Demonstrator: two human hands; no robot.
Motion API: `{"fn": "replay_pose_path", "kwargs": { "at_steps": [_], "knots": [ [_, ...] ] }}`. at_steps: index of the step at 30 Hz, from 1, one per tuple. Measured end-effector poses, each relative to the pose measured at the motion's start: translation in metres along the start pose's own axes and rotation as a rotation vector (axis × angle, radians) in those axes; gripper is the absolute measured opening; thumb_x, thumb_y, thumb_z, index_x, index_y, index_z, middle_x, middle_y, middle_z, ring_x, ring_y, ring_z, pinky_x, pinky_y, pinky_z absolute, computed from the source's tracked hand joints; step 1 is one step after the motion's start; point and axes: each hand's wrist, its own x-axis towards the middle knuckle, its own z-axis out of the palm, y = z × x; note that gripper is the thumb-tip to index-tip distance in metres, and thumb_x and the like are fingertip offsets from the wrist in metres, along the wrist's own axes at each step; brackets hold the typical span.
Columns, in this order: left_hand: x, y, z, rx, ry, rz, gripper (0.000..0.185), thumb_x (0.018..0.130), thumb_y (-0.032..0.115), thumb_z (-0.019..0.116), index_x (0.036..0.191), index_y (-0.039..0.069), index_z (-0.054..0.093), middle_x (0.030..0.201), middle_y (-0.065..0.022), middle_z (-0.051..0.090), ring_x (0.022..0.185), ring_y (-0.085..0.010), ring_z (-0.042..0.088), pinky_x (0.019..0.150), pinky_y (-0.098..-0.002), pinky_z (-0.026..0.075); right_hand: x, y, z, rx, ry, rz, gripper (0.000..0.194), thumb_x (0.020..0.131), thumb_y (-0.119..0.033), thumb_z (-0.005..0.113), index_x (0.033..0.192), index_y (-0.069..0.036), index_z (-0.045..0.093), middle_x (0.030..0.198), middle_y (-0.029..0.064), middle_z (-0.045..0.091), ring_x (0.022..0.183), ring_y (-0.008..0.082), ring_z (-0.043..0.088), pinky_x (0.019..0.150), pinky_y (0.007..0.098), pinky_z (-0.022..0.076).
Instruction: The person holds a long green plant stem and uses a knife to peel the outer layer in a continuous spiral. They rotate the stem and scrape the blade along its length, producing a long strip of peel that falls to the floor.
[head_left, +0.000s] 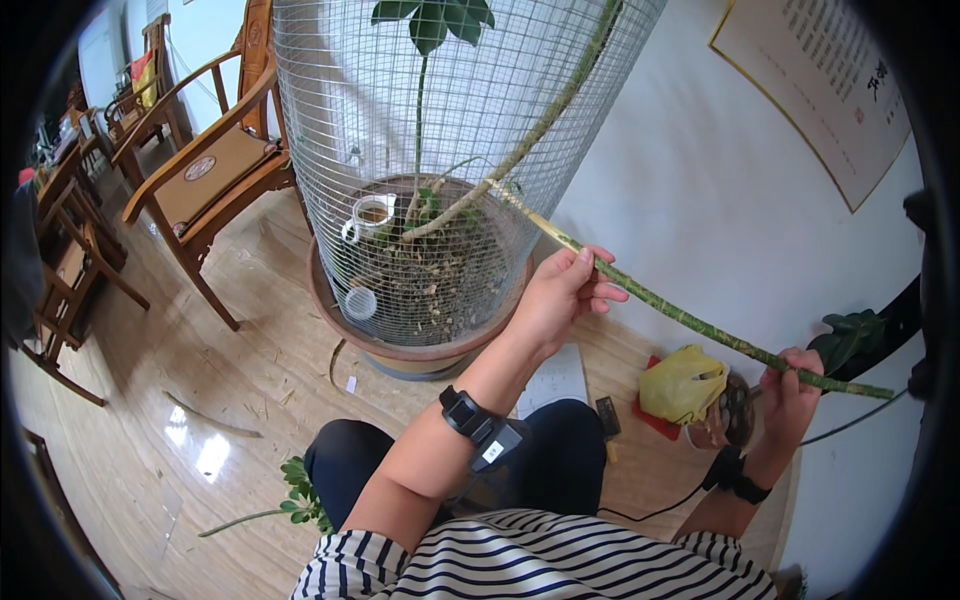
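A long green plant stem (679, 315) runs slantwise between my hands. My left hand (562, 289) grips it near its pale, stripped end, thumb on top and some fingers loosely spread. Close to the other end, my right hand (793, 382) is closed around it, and a short piece sticks out beyond. The stripped tip meets the wire mesh cylinder (360, 127) in the picture; whether it passes through the mesh I cannot tell. Inside the mesh, a thick bare trunk (517, 154) leans up from the soil of a large round pot (330, 319).
A white cup (373, 211) and a clear plastic cup (361, 303) sit in the pot. Wooden armchairs (206, 169) stand left. A cut leafy branch (300, 499) and a curved strip (214, 416) lie on the floor. A yellow plastic bag (682, 382) rests near the wall.
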Motion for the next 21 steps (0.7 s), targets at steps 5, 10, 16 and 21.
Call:
{"fn": "replay_pose_path", "kwargs": {
  "at_steps": [5, 10, 16, 21],
  "knots": [
    [0.0, -0.001, 0.0, -0.034, 0.02, 0.032, 0.03, 0.106, 0.031, 0.038, 0.109, 0.006, 0.054, 0.087, -0.0084, 0.067, 0.08, -0.015, 0.067, 0.069, -0.0248, 0.049, -0.01, -0.01, 0.001, 0.008, -0.112, -0.023, 0.013, 0.089, 0.003, 0.048, 0.101, -0.002, 0.05, 0.085, 0.012, 0.053, 0.059, 0.0153, 0.053, 0.051, 0.0244, 0.045],
    [-0.001, 0.0, -0.008, -0.03, -0.015, 0.034, 0.03, 0.106, 0.031, 0.039, 0.107, 0.006, 0.055, 0.084, -0.0096, 0.068, 0.078, -0.0148, 0.067, 0.067, -0.0245, 0.049, -0.01, -0.015, 0.012, 0.05, -0.095, -0.024, 0.012, 0.092, -0.004, 0.055, 0.101, -0.002, 0.049, 0.085, 0.0115, 0.052, 0.059, 0.0148, 0.052, 0.052, 0.0244, 0.0455],
    [0.005, -0.005, -0.018, -0.009, -0.079, 0.047, 0.03, 0.105, 0.031, 0.04, 0.107, 0.006, 0.055, 0.094, -0.0125, 0.069, 0.081, -0.0153, 0.068, 0.067, -0.0241, 0.049, -0.015, -0.003, 0.01, 0.032, -0.144, -0.037, 0.023, 0.093, -0.016, 0.065, 0.102, -0.002, 0.05, 0.087, 0.0109, 0.053, 0.064, 0.0143, 0.055, 0.056, 0.0238, 0.0451],
    [0.005, -0.002, -0.018, 0.016, -0.07, 0.046, 0.029, 0.105, 0.031, 0.041, 0.11, 0.006, 0.056, 0.106, -0.0145, 0.067, 0.086, -0.0167, 0.068, 0.071, -0.0255, 0.05, -0.02, -0.003, 0.016, -0.003, -0.169, -0.023, 0.03, 0.09, -0.022, 0.07, 0.099, -0.002, 0.05, 0.088, 0.0114, 0.054, 0.066, 0.0138, 0.056, 0.056, 0.0223, 0.0442]
  ]
}}
